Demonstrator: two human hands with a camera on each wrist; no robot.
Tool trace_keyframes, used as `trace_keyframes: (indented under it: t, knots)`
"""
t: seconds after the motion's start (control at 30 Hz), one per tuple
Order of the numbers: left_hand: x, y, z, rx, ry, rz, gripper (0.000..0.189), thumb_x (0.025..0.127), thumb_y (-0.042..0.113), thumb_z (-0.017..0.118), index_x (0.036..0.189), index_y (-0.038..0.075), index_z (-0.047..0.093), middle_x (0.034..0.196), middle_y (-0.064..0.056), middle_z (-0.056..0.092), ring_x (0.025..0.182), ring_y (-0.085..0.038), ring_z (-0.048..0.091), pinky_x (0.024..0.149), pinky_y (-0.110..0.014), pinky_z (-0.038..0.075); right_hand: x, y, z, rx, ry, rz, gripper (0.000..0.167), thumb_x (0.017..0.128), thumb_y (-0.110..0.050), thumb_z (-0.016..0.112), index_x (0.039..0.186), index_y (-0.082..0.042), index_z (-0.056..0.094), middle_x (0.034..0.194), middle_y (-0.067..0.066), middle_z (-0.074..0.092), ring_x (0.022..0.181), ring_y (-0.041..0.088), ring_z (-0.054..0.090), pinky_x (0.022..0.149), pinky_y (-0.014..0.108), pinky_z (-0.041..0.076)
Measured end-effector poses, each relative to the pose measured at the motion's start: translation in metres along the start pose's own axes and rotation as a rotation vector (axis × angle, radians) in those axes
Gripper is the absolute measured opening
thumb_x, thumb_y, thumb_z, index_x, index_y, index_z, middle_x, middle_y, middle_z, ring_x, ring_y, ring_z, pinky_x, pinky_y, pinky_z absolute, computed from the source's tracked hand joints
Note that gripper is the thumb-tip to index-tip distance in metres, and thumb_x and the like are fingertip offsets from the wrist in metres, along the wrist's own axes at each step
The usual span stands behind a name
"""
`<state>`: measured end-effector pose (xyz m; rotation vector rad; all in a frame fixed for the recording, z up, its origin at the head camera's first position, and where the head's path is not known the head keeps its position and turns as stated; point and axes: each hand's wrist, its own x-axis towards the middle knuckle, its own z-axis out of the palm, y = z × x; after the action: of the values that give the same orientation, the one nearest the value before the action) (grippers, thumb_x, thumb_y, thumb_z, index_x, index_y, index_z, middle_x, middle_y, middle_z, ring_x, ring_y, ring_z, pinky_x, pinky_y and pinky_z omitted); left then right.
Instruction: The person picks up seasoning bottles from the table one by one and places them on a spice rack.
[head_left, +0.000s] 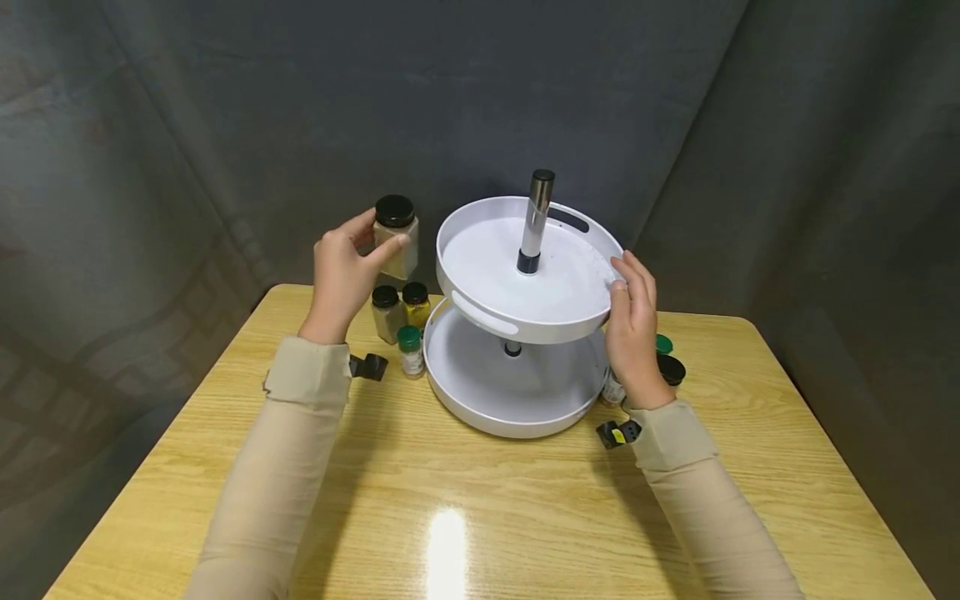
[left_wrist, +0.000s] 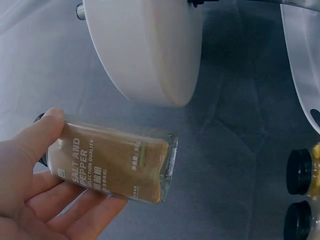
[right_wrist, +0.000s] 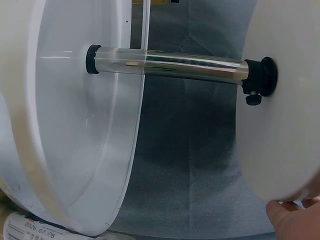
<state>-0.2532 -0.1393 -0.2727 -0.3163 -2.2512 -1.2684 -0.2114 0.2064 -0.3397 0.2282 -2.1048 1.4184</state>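
My left hand point(head_left: 341, 271) holds a square clear jar of salt and pepper seasoning point(left_wrist: 112, 162) with a black lid, thumb on one side and fingers on the other. The jar is raised, left of the two-tier round white stand. My right hand point(head_left: 633, 325) grips the rim of the stand's upper tray point(head_left: 487, 267) at its right side. That tray sits on a metal pole point(right_wrist: 195, 67) above the lower tray point(head_left: 517, 423). Both trays hold no jars in the head view.
Left of the stand are a brown-filled jar point(head_left: 387, 315), a yellow-filled jar point(head_left: 417, 307) and a green-lidded jar point(head_left: 410, 354). More jars, including a black-lidded one point(head_left: 671, 369), stand partly hidden behind my right hand. Grey curtains hang around the wooden table point(head_left: 525, 517).
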Motion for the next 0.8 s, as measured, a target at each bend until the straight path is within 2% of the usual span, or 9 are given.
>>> trace_keyframes:
  t: [0.4, 0.73, 0.8]
  knots:
    - [0.015, 0.017, 0.002, 0.014, 0.023, 0.036, 0.051, 0.092, 0.027, 0.077, 0.135, 0.005, 0.065, 0.122, -0.014, 0.071, 0.111, -0.024, 0.069, 0.096, -0.040, 0.056, 0.002, 0.003, 0.000, -0.019, 0.010, -0.013, 0.045, 0.109, -0.018, 0.035, 0.148, 0.002, 0.045, 0.161, 0.009, 0.027, 0.149, 0.019, 0.025, 0.123, 0.035, 0.026]
    - [0.027, 0.036, 0.006, -0.007, 0.016, 0.108, 0.047, 0.091, 0.027, 0.079, 0.132, 0.007, 0.068, 0.122, -0.011, 0.072, 0.110, -0.020, 0.070, 0.096, -0.037, 0.057, 0.001, 0.002, -0.001, -0.018, 0.004, -0.008, 0.045, 0.109, -0.019, 0.035, 0.148, 0.001, 0.045, 0.161, 0.006, 0.026, 0.149, 0.019, 0.025, 0.123, 0.036, 0.026]
    - [0.029, 0.040, 0.006, -0.010, 0.018, 0.122, 0.046, 0.091, 0.026, 0.079, 0.132, 0.007, 0.068, 0.122, -0.010, 0.072, 0.110, -0.019, 0.070, 0.096, -0.035, 0.057, 0.001, -0.003, 0.000, -0.015, 0.004, 0.002, 0.044, 0.109, -0.016, 0.034, 0.148, 0.003, 0.044, 0.162, 0.010, 0.025, 0.150, 0.021, 0.025, 0.124, 0.037, 0.026]
